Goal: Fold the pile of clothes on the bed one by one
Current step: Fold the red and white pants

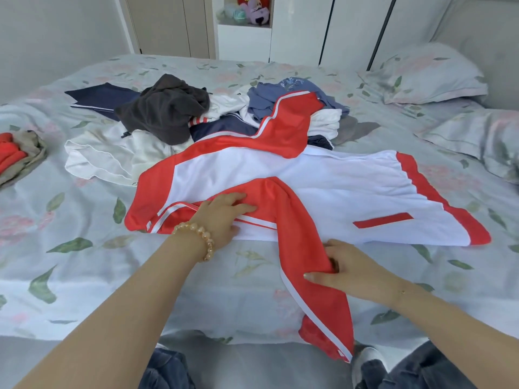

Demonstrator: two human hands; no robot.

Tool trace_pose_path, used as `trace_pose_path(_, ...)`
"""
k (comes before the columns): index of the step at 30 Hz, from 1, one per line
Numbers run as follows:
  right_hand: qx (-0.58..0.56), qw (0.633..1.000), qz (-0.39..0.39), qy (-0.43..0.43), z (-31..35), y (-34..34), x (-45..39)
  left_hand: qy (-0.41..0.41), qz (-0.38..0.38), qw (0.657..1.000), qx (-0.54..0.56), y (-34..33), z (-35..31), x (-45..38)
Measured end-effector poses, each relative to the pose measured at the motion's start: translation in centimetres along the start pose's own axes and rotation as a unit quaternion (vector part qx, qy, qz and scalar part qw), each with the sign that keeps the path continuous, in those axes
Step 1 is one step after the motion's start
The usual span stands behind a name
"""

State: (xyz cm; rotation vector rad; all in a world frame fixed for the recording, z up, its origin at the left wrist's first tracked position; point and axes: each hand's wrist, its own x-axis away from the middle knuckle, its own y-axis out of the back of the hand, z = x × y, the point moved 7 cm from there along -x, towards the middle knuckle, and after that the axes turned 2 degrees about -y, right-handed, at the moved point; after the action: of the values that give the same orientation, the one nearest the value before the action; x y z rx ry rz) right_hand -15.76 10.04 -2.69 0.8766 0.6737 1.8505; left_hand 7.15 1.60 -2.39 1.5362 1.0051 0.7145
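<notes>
One jacket (295, 189) is being worked on, spread flat across the near middle of the bed (84, 276), in the single head view, with the unfolded pile of clothes (196, 113) just beyond it toward the far side. It looks like thin, smooth sports cloth, so I judge it light, limp and a little slippery: it should slide easily on the sheet and will not keep a crease unless pressed flat. The left hand (222, 217) rests with fingers spread on the red shoulder and the white stripe, pinning the body down. The right hand (351, 268) pinches the near sleeve (317, 290), which trails over the bed edge toward the floor. Good places to take hold seem to be the sleeve near its cuff and the shoulder seam, since the middle of the cloth would only bunch up. The jacket is white in the body with red shoulders, red sleeves edged by a white stripe, a red hem band on the right and a red pocket slash (383, 219). Its far sleeve lies up against the pile.
</notes>
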Motion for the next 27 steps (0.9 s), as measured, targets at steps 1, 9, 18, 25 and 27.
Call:
trace_pose_path(1, -0.070, 0.998, 0.003, -0.009, -0.2, 0.0, 0.1, 0.003, 0.001, 1.000, 0.007, -0.4, 0.3, -0.4)
trace_pose_path(9, -0.258, 0.955, -0.118, -0.092, -3.4, 11.5, -0.5, 0.062, -0.004, 0.993, 0.098, -1.1, 2.4, -1.5)
trace_pose_path(18, 0.252, 0.950, -0.180, -0.024, -0.9, 20.1, -8.5, 0.110, -0.051, 0.981, 0.148, 0.5, 3.1, -1.5)
trace_pose_path(25, 0.184, 0.925, -0.332, -0.020, -6.9, 16.3, -7.5, 0.066, 0.000, 0.998, -0.016, -0.9, -0.5, -2.0)
trace_pose_path(27, 0.077, 0.908, -0.412, -0.021, -8.8, 15.5, -5.3, 0.057, -0.004, 0.998, -0.036, -0.8, -1.3, -2.5)
